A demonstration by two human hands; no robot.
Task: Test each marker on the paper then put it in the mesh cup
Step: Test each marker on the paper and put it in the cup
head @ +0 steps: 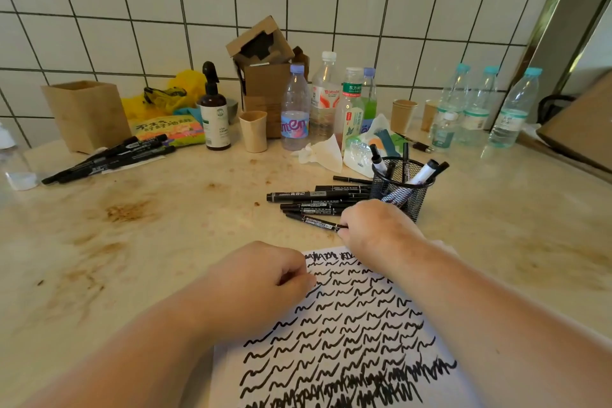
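Note:
A white paper [357,325] covered in black squiggles lies at the front of the counter. My left hand [261,278] rests on the paper's upper left corner with its fingers curled, holding nothing that I can see. My right hand [374,228] is beyond the paper's top edge, pinching the near end of a thin black marker [314,220] that lies on the counter. Behind it sits a pile of black markers [318,199]. The black mesh cup [402,187] stands just right of the pile with several markers in it.
A second bunch of black markers [109,157] lies at the far left by a wooden box [86,114]. Bottles, paper cups, a spray bottle [215,116], cardboard boxes and a crumpled tissue [321,152] crowd the back along the tiled wall.

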